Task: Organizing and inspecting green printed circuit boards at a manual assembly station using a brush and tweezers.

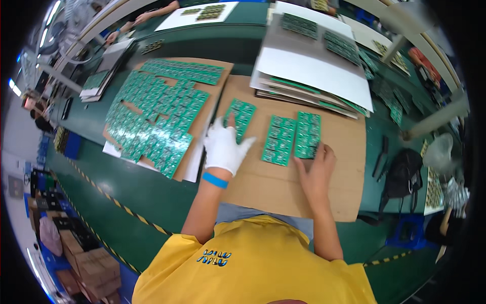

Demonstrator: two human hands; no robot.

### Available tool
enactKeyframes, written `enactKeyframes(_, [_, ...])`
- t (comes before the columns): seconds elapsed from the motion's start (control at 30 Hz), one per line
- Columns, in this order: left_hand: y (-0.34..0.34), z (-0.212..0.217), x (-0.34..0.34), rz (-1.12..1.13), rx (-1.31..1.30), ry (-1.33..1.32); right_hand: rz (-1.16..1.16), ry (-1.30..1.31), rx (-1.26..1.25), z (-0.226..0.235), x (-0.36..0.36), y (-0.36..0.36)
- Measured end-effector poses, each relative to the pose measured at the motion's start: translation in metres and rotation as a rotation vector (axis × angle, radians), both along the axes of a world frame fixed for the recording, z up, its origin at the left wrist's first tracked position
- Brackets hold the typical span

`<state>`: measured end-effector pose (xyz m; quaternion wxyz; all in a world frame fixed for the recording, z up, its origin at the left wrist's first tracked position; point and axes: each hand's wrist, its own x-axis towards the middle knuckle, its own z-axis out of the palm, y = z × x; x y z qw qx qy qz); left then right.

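Note:
Three narrow green circuit board panels lie on the brown cardboard sheet [253, 190] in front of me. My left hand [225, 148] wears a white glove with one fingertip bare and a blue band at the wrist. Its fingers are stretched over the left panel [246, 115], the thumb spread away, the bare fingertip touching the board. Between my hands sits the middle panel [279, 140], touched by neither. My bare right hand [319, 169] grips the near end of the right panel [308, 133], thumb and fingers at its two sides.
At left, a cardboard sheet [227, 73] carries many green panels [157, 101] in rows. Beyond my right hand stands a stack of white boards [309, 71] with panels on top. A black backpack [405, 175] lies far right. Other people's hands [144, 19] show across the green bench.

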<state>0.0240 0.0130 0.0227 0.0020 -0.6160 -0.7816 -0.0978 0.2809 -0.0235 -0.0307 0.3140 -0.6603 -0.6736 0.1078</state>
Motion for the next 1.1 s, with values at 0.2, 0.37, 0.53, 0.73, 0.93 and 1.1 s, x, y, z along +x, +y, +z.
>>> enactKeyframes(0.2, [-0.058, 0.011, -0.124, 0.242, 0.964, -0.276, 0.252, 0.16, 0.073, 0.066, -0.022, -0.007])
enactKeyframes(0.37, [-0.12, -0.054, -0.304, 0.864, 1.143, -0.261, 0.621, 0.183, 0.209, 0.098, -0.123, 0.069])
enactKeyframes(0.53, [-0.074, -0.094, -0.354, 0.841, 1.085, -0.417, 0.594, 0.118, 0.277, 0.063, -0.218, 0.238])
enactKeyframes(0.73, [-0.051, -0.098, -0.35, 0.923, 0.931, -0.339, 0.614, -0.025, -0.012, 0.037, -0.31, 0.347])
enactKeyframes(0.93, [-0.049, -0.132, -0.367, 0.851, 1.053, -0.318, 0.804, 0.087, -0.164, 0.025, -0.362, 0.368])
enactKeyframes(1.1, [-0.058, -0.158, -0.397, 0.882, 1.105, -0.606, 0.923, 0.199, -0.205, 0.03, -0.363, 0.361])
